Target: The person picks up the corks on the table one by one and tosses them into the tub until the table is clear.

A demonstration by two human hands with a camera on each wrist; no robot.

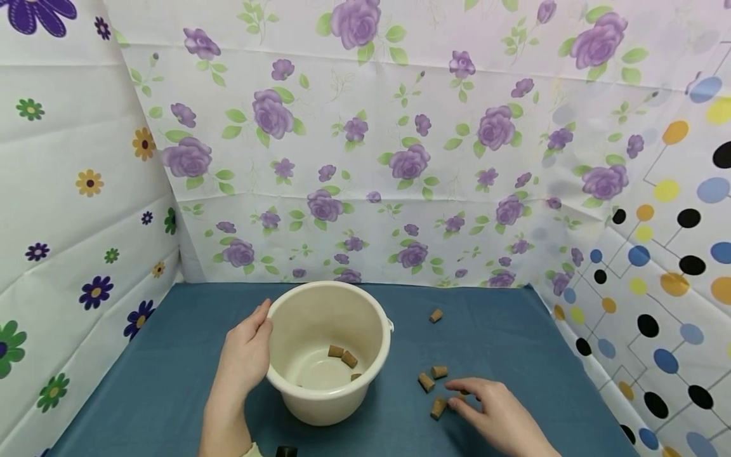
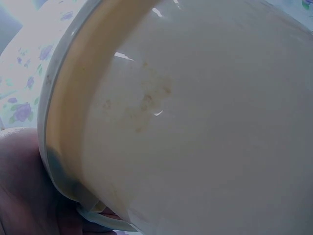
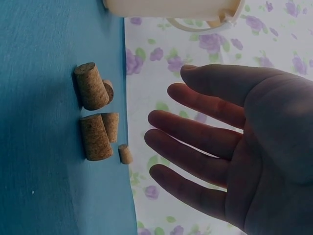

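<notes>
A cream plastic bucket [image 1: 325, 408] stands tilted on the blue cloth in the head view, and its wall [image 2: 220, 127] fills most of the left wrist view. My left hand [image 1: 245, 355] grips the bucket's left rim, thumb on the edge. Inside the bucket lie a few corks [image 1: 349, 359]. To its right, several more corks [image 1: 426, 382] lie in a loose cluster. Over that cluster, my right hand [image 1: 497, 412] hovers with fingers apart and nothing held; one cork is partly hidden behind it. The right wrist view shows the spread hand [image 3: 220, 137] beside the corks [image 3: 97, 138].
One cork [image 1: 436, 315] lies alone farther back on the blue cloth [image 1: 491, 330]. Flowered sheets [image 1: 371, 158] form the back and left walls, and a dotted sheet [image 1: 657, 298] the right. A small black object [image 1: 287, 451] shows at the bottom edge.
</notes>
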